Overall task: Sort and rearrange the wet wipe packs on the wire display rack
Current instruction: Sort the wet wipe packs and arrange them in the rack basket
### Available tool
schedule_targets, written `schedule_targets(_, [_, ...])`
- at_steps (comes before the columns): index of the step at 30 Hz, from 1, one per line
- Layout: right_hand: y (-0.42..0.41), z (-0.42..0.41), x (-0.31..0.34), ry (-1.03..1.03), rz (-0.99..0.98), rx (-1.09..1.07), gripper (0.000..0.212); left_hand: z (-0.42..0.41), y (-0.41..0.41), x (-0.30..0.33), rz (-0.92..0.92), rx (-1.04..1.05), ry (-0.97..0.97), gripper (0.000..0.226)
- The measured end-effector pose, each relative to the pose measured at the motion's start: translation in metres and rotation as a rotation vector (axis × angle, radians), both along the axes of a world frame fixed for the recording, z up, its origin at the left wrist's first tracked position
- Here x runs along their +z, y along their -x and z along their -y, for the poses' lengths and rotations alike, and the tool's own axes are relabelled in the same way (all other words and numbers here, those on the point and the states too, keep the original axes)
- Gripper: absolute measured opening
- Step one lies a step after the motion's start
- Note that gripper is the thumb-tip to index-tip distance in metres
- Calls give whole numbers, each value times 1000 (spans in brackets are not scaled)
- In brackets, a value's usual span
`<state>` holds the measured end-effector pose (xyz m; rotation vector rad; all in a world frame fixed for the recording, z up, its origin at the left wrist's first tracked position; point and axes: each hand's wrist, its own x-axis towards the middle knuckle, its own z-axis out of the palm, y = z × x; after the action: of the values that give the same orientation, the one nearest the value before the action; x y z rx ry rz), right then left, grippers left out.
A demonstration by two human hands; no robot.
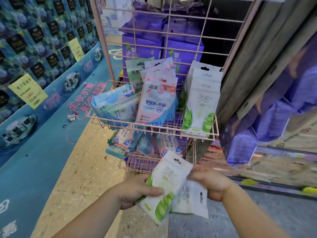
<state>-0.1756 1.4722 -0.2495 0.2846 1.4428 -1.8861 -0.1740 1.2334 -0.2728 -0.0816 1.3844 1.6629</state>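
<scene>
A pink wire display rack (154,130) stands ahead with two basket shelves. Its upper basket holds upright pink wet wipe packs (158,102), blue packs (111,100) lying at the left and white-and-green leaf packs (200,102) at the right. More pink and blue packs (133,143) lie jumbled in the lower basket. In front of the lower basket, my left hand (137,191) grips a white-and-green leaf pack (165,186). My right hand (211,181) holds a second white pack (190,200), partly tucked under the first.
Purple tissue bundles (142,48) are stacked behind the rack's grid back. A blue promotional display (34,83) with yellow price tags (27,91) lines the left. A grey pillar (257,66) and purple cartons (240,143) crowd the right. Speckled floor lies below.
</scene>
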Motion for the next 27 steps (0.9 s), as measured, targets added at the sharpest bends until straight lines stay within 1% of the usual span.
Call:
schedule_targets(1, [0,1,1,114,67,-102,30,2,-2,0,16,78,-50,78])
schedule_targets(2, [-2,-1,-1,250,128,-204,47,4,-3,2,26,159,-99,79])
schedule_targets(3, [-5,-4,-1,394,164,-263,65,4,-5,6,23,230,-142,80])
schedule_targets(4, [-12,-5,0,505,163,-237,78,3,-7,12,2,282,-178,81])
schedule_targets(5, [-20,-6,4,562,118,-129,83,0,-9,20,-28,326,-217,81])
schedule_targets(6, [-29,-4,7,495,29,6,81,-4,-11,29,-53,369,-253,81])
schedule_targets(8, [-45,9,19,200,-284,213,68,-17,-14,47,-108,446,-288,82])
schedule_targets(9, [-48,13,28,66,-417,209,65,-24,-13,57,-155,475,-283,83])
schedule_targets(10, [-48,18,40,-58,-523,112,56,-30,-11,67,-214,494,-269,82])
schedule_targets(11, [-46,20,54,-161,-621,10,44,-36,-7,78,-278,496,-253,76])
schedule_targets(12, [-42,19,66,-216,-676,-77,42,-41,-2,89,-355,479,-224,66])
schedule_targets(14, [-31,11,79,-176,-643,-256,58,-49,10,112,-539,416,-95,46])
schedule_targets(15, [-24,6,83,-144,-641,-346,62,-55,17,123,-622,397,-15,40])
schedule_targets(16, [-15,4,89,-119,-662,-426,61,-61,22,132,-685,396,53,37])
schedule_targets(18, [4,2,104,-114,-715,-578,42,-73,40,144,-769,441,157,33])
schedule_targets(20, [25,1,119,-160,-750,-722,26,-84,58,158,-889,463,256,36])
schedule_targets(22, [44,-2,129,-269,-815,-777,22,-93,72,169,-1013,434,321,39])
schedule_targets(24, [58,-6,133,-382,-883,-760,26,-100,82,171,-1122,398,394,37])
schedule_targets(26, [68,-11,129,-522,-864,-677,27,-106,92,161,-1159,325,477,46])
schedule_targets(27, [71,-13,123,-573,-831,-625,26,-107,96,151,-1133,271,528,55])
